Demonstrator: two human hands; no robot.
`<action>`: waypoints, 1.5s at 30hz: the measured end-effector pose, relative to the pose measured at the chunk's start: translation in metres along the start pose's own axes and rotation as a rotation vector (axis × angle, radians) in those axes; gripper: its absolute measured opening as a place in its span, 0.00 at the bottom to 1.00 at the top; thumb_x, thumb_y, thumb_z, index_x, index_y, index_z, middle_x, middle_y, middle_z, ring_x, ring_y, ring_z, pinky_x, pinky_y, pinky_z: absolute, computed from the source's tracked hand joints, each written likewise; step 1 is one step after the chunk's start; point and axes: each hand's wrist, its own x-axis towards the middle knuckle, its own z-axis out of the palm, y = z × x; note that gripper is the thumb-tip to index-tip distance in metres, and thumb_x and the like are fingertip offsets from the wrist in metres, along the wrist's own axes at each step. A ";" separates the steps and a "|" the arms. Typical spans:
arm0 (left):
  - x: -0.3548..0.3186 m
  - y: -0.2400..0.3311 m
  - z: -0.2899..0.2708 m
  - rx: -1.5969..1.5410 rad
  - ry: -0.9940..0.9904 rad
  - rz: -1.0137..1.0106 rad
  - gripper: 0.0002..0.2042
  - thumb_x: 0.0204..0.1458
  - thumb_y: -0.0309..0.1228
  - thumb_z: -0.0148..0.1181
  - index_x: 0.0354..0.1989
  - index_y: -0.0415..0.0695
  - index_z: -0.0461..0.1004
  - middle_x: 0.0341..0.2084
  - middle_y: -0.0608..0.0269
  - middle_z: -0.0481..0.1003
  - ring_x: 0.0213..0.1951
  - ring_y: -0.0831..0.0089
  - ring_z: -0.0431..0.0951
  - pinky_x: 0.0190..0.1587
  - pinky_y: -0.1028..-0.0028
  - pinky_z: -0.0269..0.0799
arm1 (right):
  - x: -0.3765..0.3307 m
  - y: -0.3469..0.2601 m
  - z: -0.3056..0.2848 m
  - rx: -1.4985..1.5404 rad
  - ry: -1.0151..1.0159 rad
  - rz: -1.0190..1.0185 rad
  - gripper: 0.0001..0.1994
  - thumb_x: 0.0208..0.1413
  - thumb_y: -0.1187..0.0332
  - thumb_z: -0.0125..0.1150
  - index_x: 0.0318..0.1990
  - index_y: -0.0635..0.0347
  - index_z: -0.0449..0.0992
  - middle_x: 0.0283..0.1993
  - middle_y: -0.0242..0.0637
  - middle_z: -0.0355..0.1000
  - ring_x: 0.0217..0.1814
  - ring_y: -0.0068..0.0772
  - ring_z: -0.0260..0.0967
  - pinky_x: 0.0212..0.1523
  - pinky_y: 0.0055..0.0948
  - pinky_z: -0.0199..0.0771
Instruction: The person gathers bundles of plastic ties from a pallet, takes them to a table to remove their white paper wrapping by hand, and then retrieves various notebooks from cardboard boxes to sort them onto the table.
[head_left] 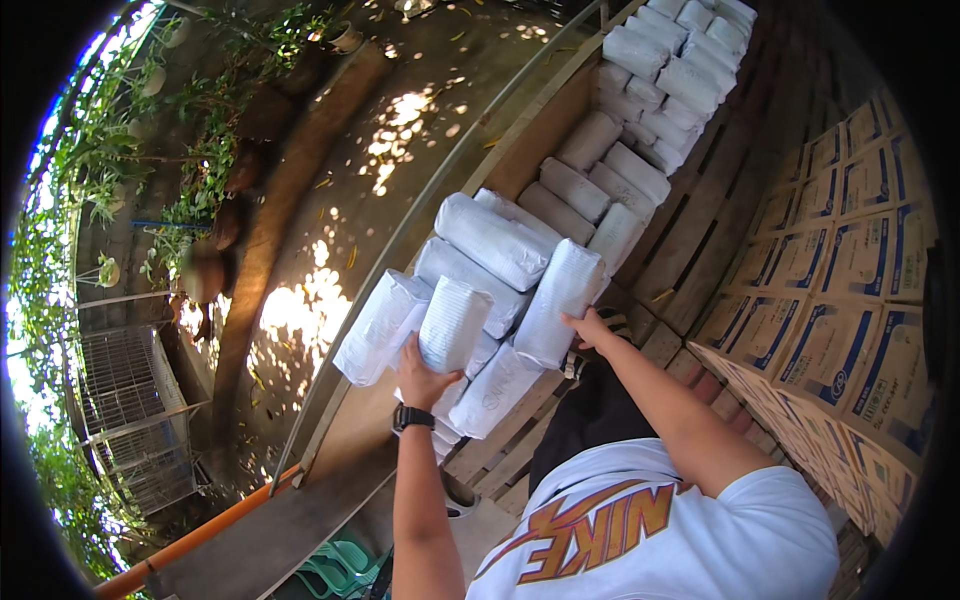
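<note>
The left hand cupped the lower end of a white wrapped bundle, fingers curled up around it and the thumb spread to one side — holding it upright against the pile of white bundles on the slatted wooden deck. The right hand lay flat on a second bundle, fingers pressed to its side as if steadying it where it leaned on the pile. More bundles sat further back (stacked in rows), and printed cartons stood along the right — well apart from both hands.
</note>
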 end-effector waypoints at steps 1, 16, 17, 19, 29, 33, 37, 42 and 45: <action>0.003 -0.005 -0.014 0.101 -0.047 0.043 0.46 0.15 0.37 0.71 0.51 0.40 0.57 0.42 0.52 0.64 0.46 0.56 0.65 0.48 0.64 0.61 | -0.009 -0.005 -0.003 -0.099 -0.027 0.000 0.38 0.39 0.52 0.63 0.55 0.62 0.52 0.50 0.46 0.61 0.50 0.43 0.62 0.35 0.42 0.72; 0.081 -0.081 -0.018 0.223 0.330 0.021 0.39 0.26 0.31 0.69 0.54 0.46 0.57 0.49 0.53 0.61 0.54 0.57 0.58 0.53 0.60 0.55 | 0.005 0.070 -0.115 -0.362 0.093 -0.210 0.14 0.41 0.64 0.62 0.34 0.63 0.74 0.30 0.41 0.72 0.23 0.30 0.70 0.27 0.29 0.71; 0.092 -0.081 -0.028 0.329 0.148 -0.045 0.41 0.24 0.30 0.70 0.54 0.47 0.56 0.49 0.53 0.60 0.53 0.57 0.58 0.53 0.61 0.56 | 0.008 0.065 -0.113 -0.429 0.121 -0.168 0.12 0.40 0.65 0.62 0.33 0.61 0.75 0.32 0.43 0.72 0.29 0.35 0.71 0.32 0.31 0.71; 0.113 -0.070 -0.026 0.457 -0.120 -0.160 0.48 0.18 0.31 0.73 0.56 0.48 0.53 0.51 0.52 0.57 0.53 0.56 0.59 0.53 0.62 0.59 | 0.023 0.067 -0.127 -0.500 0.127 -0.173 0.12 0.42 0.67 0.61 0.35 0.63 0.74 0.30 0.41 0.72 0.25 0.30 0.69 0.29 0.29 0.69; 0.233 -0.087 0.102 0.374 -0.126 -0.105 0.50 0.06 0.30 0.73 0.51 0.36 0.56 0.46 0.47 0.64 0.49 0.52 0.63 0.52 0.65 0.59 | 0.322 0.068 -0.210 -0.289 0.300 -0.070 0.19 0.42 0.66 0.62 0.41 0.66 0.70 0.31 0.40 0.72 0.29 0.32 0.69 0.32 0.29 0.69; 0.279 -0.100 0.180 0.430 -0.209 -0.106 0.52 0.10 0.34 0.73 0.55 0.38 0.52 0.48 0.46 0.61 0.50 0.51 0.61 0.53 0.62 0.57 | 0.522 0.066 -0.224 -0.161 0.513 0.003 0.44 0.27 0.52 0.69 0.51 0.74 0.58 0.51 0.58 0.60 0.55 0.50 0.58 0.53 0.36 0.59; 0.284 -0.124 0.232 0.440 -0.183 -0.148 0.54 0.14 0.34 0.71 0.57 0.38 0.47 0.51 0.47 0.56 0.54 0.52 0.57 0.56 0.61 0.52 | 0.647 0.034 -0.163 0.085 0.638 0.241 0.54 0.21 0.53 0.74 0.55 0.74 0.46 0.54 0.60 0.54 0.57 0.49 0.54 0.55 0.34 0.58; 0.293 -0.132 0.263 0.515 -0.196 -0.123 0.52 0.19 0.31 0.69 0.59 0.39 0.43 0.53 0.49 0.54 0.56 0.55 0.55 0.57 0.59 0.51 | 0.678 0.003 -0.161 0.058 0.827 0.426 0.52 0.19 0.56 0.75 0.52 0.71 0.47 0.53 0.63 0.52 0.55 0.48 0.55 0.53 0.35 0.60; 0.314 -0.048 0.266 1.221 -0.350 -0.375 0.49 0.26 0.34 0.68 0.59 0.38 0.44 0.54 0.50 0.53 0.56 0.57 0.55 0.56 0.58 0.52 | 0.664 0.026 -0.207 0.231 0.769 0.105 0.47 0.20 0.59 0.74 0.50 0.69 0.51 0.50 0.57 0.58 0.50 0.45 0.61 0.49 0.36 0.63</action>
